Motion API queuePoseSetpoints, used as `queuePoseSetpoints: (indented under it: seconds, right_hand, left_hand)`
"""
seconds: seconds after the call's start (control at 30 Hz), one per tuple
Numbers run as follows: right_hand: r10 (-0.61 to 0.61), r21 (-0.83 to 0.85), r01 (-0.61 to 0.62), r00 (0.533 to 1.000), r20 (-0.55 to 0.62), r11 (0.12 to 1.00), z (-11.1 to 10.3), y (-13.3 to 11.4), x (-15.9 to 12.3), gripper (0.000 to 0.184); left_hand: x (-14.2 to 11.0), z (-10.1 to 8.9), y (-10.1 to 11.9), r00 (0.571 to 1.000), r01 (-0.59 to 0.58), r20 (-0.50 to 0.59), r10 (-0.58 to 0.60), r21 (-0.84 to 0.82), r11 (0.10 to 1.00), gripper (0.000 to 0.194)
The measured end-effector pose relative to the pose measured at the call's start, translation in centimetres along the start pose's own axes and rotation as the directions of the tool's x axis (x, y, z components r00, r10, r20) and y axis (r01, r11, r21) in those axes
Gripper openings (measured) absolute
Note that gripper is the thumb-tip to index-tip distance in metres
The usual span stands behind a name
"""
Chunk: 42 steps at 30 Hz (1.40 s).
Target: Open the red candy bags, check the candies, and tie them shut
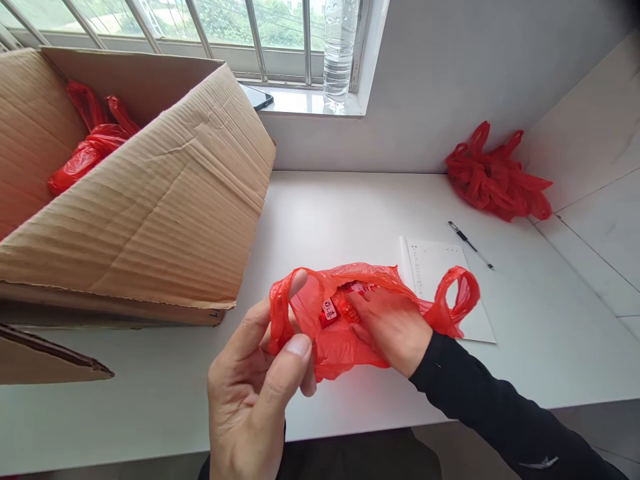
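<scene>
Thin red plastic carrier bag (350,320) held over white table (350,220): likely light, limp, slippery. Left hand (255,387) pinches handle loop; right hand (390,327) inside mouth, fingers hidden. Best gripped at handles.

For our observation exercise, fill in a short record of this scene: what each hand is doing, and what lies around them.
left hand: pinches one handle of the red bag
right hand: fingers inside the bag, at small red packets
box: left, open, holds another red bag
pile of bags: far right corner
paper and pen: behind the hands
bottle: windowsill
</scene>
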State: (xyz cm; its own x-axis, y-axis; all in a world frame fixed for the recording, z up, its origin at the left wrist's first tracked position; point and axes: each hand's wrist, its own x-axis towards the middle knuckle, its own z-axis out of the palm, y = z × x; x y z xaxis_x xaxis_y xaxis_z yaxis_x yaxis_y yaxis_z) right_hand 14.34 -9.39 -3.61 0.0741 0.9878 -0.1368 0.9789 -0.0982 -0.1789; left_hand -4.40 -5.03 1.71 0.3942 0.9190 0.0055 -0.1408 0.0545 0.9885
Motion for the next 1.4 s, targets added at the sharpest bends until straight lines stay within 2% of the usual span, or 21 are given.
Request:
queuePoseSetpoints:
  seconds: [0.1,0.23,0.43,0.5,0.6,0.7,0.77,0.9,0.97,1.1,1.27,1.4]
  right_hand:
    - [-0.063,0.067,0.063,0.998,-0.002,0.996,0.3,0.2,0.2,0.034]
    - [-0.019,0.192,0.036,0.996,-0.090,0.981,-0.4,-0.1,0.6,0.021]
    - [0.000,0.298,0.050,0.986,-0.168,0.953,-1.4,-0.2,0.7,0.020]
    - [0.023,0.342,0.024,0.991,-0.130,0.939,-1.7,-0.2,0.6,0.019]
    - [0.054,0.383,-0.053,0.999,0.006,0.922,-1.7,0.0,0.6,0.018]
    - [-0.004,0.385,0.014,1.000,-0.025,0.923,-1.2,0.2,0.9,0.018]
    - [-0.047,0.372,0.060,0.998,-0.046,0.926,-0.8,0.2,1.1,0.025]
    - [-0.008,0.331,0.010,1.000,-0.009,0.944,-0.9,0.0,1.4,0.020]
    - [0.004,0.362,0.000,1.000,-0.011,0.932,-1.2,-0.1,1.5,0.018]
    - [0.045,0.443,-0.005,0.996,-0.080,0.896,-1.1,-0.2,1.6,0.021]
    - [0.009,0.366,0.029,0.995,-0.101,0.930,0.1,-0.3,1.5,0.031]
    - [0.067,0.257,-0.036,0.991,-0.114,0.966,0.1,0.2,1.7,0.028]
  left_hand:
    - [-0.1,0.0,-0.3,1.000,-0.004,0.015,0.004,0.004,1.000,0.034]
    - [-0.1,0.1,-0.3,1.000,0.011,0.008,-0.011,0.006,1.000,0.035]
    - [0.2,0.1,-0.1,1.000,0.008,0.003,-0.008,0.007,1.000,0.035]
    - [0.2,0.1,-0.1,1.000,-0.002,0.000,0.002,0.006,1.000,0.035]
    - [0.0,0.1,-0.2,1.000,0.007,0.005,-0.007,0.008,1.000,0.036]
    - [0.0,0.1,-0.2,1.000,0.005,0.009,-0.005,0.001,1.000,0.035]
    - [0.0,0.1,-0.1,1.000,-0.003,0.003,0.003,-0.002,1.000,0.035]
    - [0.2,0.1,0.0,1.000,-0.001,-0.003,0.001,0.009,1.000,0.036]
    - [0.2,0.2,0.0,1.000,-0.013,-0.006,0.013,0.005,1.000,0.034]
    - [0.0,0.3,0.0,1.000,-0.011,0.003,0.011,0.006,1.000,0.032]
    - [-0.1,0.3,0.1,1.000,-0.001,-0.001,0.001,0.005,1.000,0.033]
    - [0.0,0.4,0.1,1.000,0.019,-0.009,-0.019,-0.012,1.000,0.034]
